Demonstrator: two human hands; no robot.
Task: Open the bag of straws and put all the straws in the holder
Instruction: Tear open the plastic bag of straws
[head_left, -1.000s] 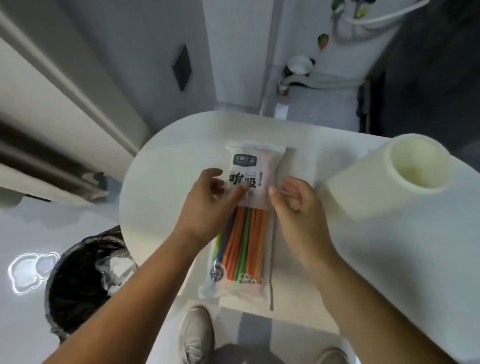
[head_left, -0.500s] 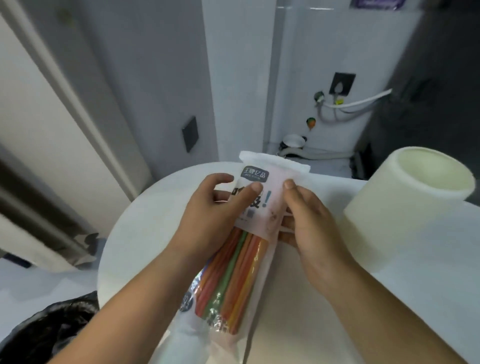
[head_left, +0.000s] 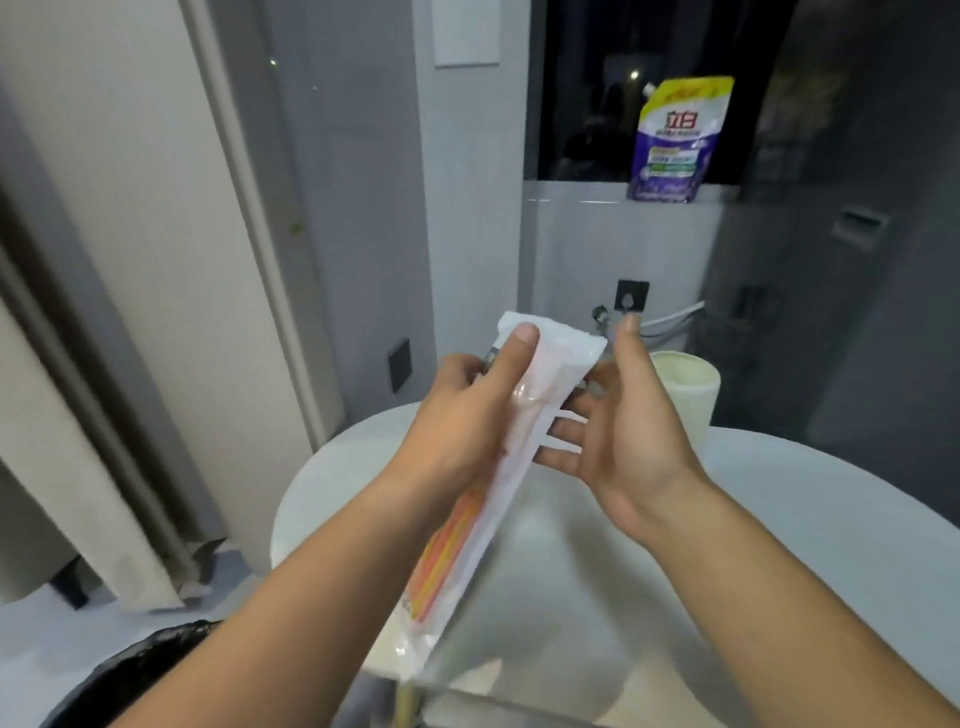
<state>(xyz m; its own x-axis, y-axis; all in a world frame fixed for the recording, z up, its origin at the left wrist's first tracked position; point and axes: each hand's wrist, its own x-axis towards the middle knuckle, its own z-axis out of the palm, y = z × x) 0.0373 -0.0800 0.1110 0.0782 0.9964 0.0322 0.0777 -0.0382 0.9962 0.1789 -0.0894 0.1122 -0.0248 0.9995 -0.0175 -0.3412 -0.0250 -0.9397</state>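
Far left and low: black bin (head_left: 130, 670), not involved. Left hand (head_left: 467, 410) grips the bag of straws (head_left: 467, 561) round its upper third, fingers wrapped behind, thumb laid up the front almost to the top edge. Bag is in the air over the white table (head_left: 779, 519), touching only the hands. Long axis runs diagonal: bottom end down-left toward the body, top end up-right. Straws (head_left: 441, 551) show orange/yellow through the clear lower half. Top looks unbroken, so by my read opening isn't done yet. Right hand (head_left: 623, 431) sits just right of the bag's top, palm facing it, fingers straight and spread, a few tips behind the film, clamped on nothing. Holder (head_left: 691, 400) stands upright on the table beyond that hand. Key relation: the bag's top lies between both thumbs, with the right hand free beside it, so it's the likely one to pinch and tear across the short axis while the left anchors.
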